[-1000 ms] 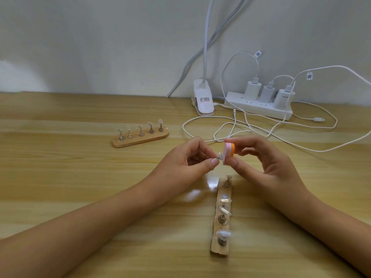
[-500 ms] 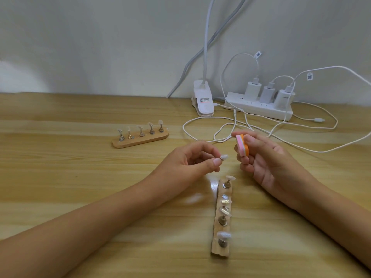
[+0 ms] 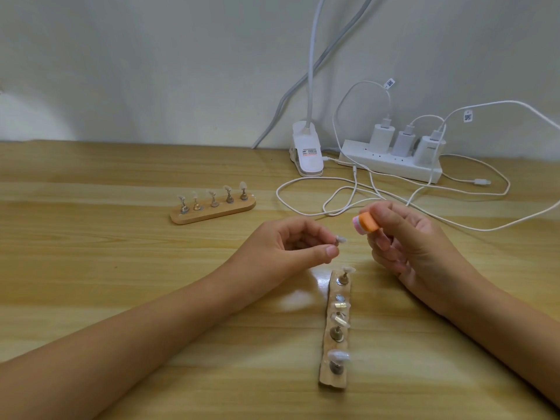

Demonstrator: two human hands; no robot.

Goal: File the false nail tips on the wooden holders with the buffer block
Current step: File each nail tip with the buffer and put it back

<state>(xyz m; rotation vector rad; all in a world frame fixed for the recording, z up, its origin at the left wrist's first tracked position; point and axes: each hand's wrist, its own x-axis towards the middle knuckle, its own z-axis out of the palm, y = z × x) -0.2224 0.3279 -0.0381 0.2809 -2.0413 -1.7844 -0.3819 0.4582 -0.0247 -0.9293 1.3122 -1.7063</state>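
While the nail tip (image 3: 432, 239) sits pinched in fingers of the left hand (image 3: 288, 247), I note the buffer block (image 3: 365, 222) clamped by fingers of the right hand (image 3: 418, 250), near it (not touching). Both hover over the near wooden holder (image 3: 333, 383) on the table (image 3: 121, 283).

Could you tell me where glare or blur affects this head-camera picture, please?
Head view: bright glare sits on the table just left of the near wooden holder; same view: the buffer block in the right hand looks slightly smeared, while the nail tip pinched by the left hand is readable.
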